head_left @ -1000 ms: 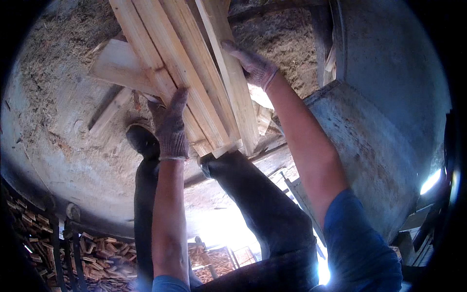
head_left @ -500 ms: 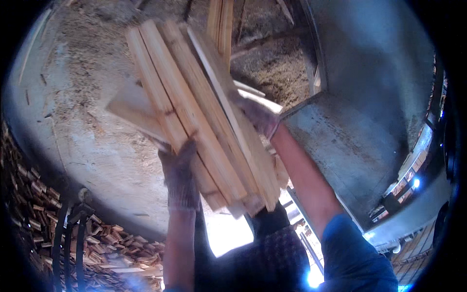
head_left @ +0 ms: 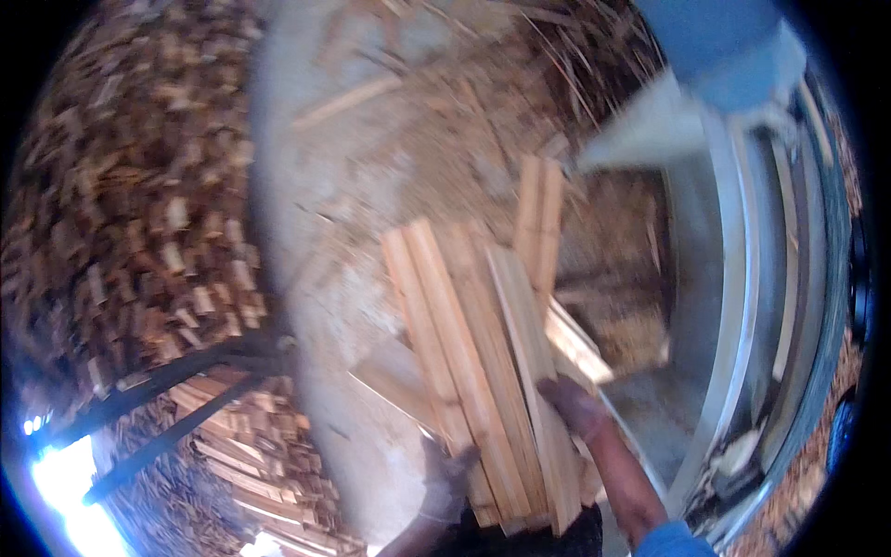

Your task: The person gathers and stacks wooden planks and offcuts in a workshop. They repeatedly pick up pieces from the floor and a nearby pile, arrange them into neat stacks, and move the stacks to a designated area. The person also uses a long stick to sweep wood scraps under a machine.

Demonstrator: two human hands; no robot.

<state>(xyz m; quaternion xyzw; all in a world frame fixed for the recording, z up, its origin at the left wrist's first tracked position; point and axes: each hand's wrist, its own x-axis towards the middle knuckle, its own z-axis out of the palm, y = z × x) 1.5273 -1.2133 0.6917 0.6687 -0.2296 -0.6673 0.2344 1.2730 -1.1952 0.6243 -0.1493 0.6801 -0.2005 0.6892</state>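
Note:
Between my gloved hands lies a bundle of light wooden boards (head_left: 475, 399), slanting up and away from me. My left hand (head_left: 447, 478) is closed on the bundle's left edge near its close end, thumb over the boards. My right hand (head_left: 572, 408) grips the right edge a little further up, with its fingertips partly hidden by the wood. A wider flat piece of wood (head_left: 394, 376) pokes out at the left from beneath the bundle. Beyond the bundle's far end are two narrow boards (head_left: 538, 218); I cannot tell whether they touch it.
A tall heap of small wood pieces (head_left: 139, 186) fills the left side. Dark bars (head_left: 167, 395) stand in front of it. A loose lath (head_left: 348, 100) lies on the dusty grey floor (head_left: 362, 167) ahead. To the right is a curved grey-blue metal structure (head_left: 724, 278).
The view has swung, so the wood heap now takes up the left side. Both hands keep their grip on the boards, which appear lower and further right in the picture.

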